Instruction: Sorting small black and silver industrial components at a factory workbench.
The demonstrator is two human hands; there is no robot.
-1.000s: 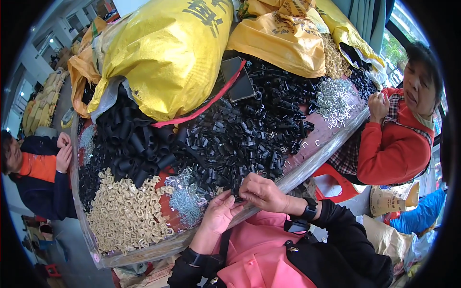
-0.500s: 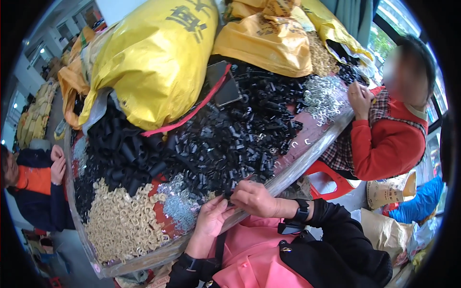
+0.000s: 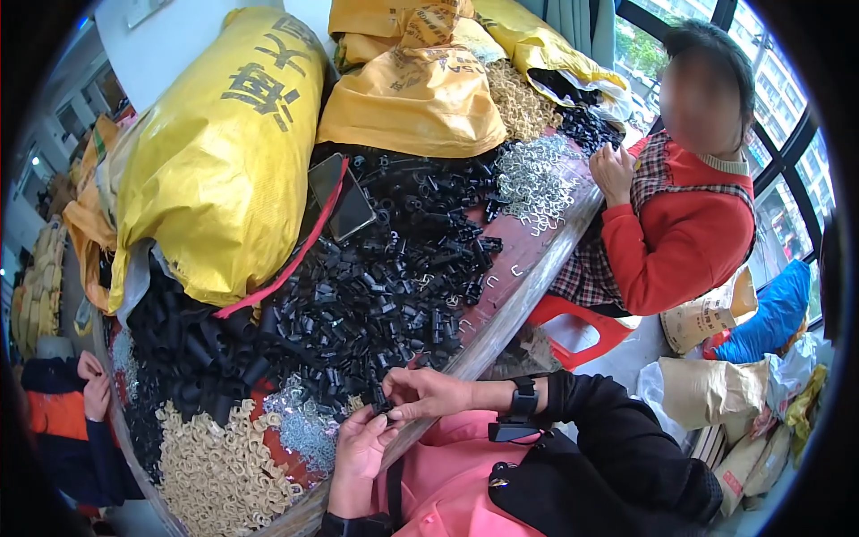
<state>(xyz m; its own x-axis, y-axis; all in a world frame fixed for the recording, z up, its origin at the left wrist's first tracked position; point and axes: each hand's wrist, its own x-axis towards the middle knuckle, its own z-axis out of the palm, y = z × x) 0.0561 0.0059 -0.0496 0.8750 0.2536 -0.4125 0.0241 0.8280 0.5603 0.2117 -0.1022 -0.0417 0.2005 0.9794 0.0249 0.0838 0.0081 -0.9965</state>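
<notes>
Close together at the near table edge, my two hands meet over a small black plastic part [image 3: 382,404]. My left hand [image 3: 360,449], palm turned up, pinches its lower end between thumb and fingertips. From the right, my right hand [image 3: 429,394] grips the same part with thumb and curled fingers; they partly hide it. Just beyond lies a heap of similar black plastic parts [image 3: 358,309]. Beside my left hand are small bluish-silver metal pieces [image 3: 306,431], and farther left a pile of beige ring-like pieces [image 3: 219,470].
Black tubes [image 3: 199,349] lie under a large yellow sack [image 3: 224,161]. A phone [image 3: 355,213] rests on the heap. Silver U-shaped clips [image 3: 532,183] are at the far right. Co-workers sit right [image 3: 667,228] and left [image 3: 67,421]. A wooden edge [image 3: 523,300] borders the table.
The whole view has shifted, so the table and sacks appear farther left. My hands stay together at the edge; the black part now shows more clearly between my fingers.
</notes>
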